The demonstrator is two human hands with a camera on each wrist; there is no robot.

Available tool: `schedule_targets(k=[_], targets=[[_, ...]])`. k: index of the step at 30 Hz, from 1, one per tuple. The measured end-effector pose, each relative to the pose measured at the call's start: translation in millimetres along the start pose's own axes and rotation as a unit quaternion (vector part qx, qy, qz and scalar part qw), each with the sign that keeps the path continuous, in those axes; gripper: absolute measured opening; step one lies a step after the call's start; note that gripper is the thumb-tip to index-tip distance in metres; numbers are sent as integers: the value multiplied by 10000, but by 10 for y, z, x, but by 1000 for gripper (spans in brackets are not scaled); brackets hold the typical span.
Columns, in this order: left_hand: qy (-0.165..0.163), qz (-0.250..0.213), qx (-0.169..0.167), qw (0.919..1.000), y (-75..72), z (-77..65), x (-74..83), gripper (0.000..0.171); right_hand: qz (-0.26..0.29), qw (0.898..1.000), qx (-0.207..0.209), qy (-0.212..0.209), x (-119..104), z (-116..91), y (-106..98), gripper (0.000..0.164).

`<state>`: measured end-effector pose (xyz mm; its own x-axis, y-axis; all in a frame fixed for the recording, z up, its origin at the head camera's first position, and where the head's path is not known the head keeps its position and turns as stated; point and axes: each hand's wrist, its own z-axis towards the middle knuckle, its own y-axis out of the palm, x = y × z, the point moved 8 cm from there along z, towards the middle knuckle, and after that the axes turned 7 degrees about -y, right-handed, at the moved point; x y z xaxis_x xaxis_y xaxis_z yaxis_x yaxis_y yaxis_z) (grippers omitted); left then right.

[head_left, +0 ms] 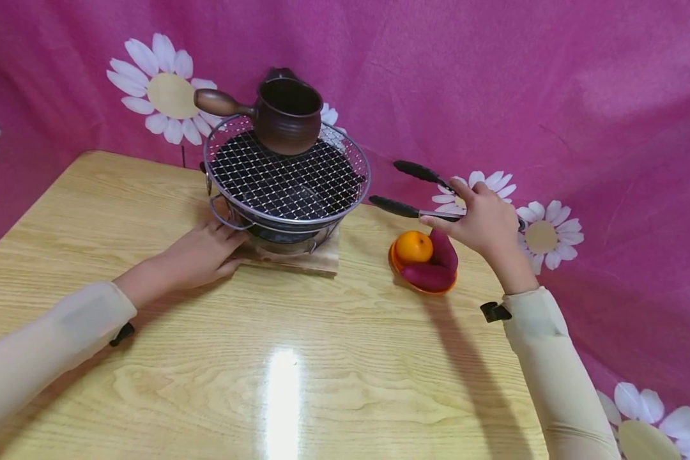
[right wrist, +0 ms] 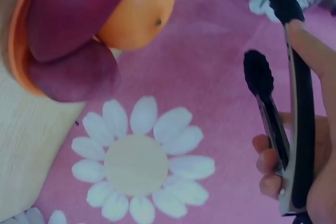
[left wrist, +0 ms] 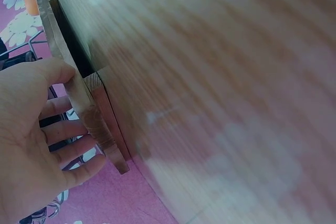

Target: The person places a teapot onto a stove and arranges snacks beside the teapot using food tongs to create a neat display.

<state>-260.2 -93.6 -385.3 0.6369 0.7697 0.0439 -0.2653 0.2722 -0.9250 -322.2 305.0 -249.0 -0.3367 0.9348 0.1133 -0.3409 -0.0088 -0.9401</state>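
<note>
Currently, the right hand (head_left: pixel 485 220) grips black-tipped tongs (head_left: pixel 397 206), spread apart near the orange bowl (head_left: pixel 437 292), where a round orange fruit (head_left: pixel 415 246) crowds two purple tubers (head_left: pixel 428 277). The left hand (head_left: pixel 204 255), fingers loosely bent, touches the wooden board (head_left: pixel 316 265) beneath the grill (head_left: pixel 264 207); a dark handled pot (head_left: pixel 290 131) blocks the mesh's rear. Flowered cloth (head_left: pixel 425 76) hangs behind the worktop (head_left: pixel 218 358).

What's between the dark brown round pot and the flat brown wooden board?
A round metal wire-mesh grill: the pot sits on top of it and the board lies beneath. Shows in the head view.
</note>
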Motion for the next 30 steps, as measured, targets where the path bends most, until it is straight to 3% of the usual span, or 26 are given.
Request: schedule_targets(k=[7, 15, 22, 30], targets=[[59, 1, 45, 10000, 5, -8, 4, 45, 337, 9981, -487, 156, 250, -92, -74, 94], [46, -55, 48, 10000, -2, -7, 3, 47, 376, 9973, -628, 28, 468, -194, -135, 94], [42, 61, 41, 10000, 6, 2, 2, 47, 319, 9963, -779, -144, 529, -259, -120, 94], [37, -49, -82, 9999, 22, 3, 0, 48, -33, 9980, -353, -529, 465, -290, -111, 91]])
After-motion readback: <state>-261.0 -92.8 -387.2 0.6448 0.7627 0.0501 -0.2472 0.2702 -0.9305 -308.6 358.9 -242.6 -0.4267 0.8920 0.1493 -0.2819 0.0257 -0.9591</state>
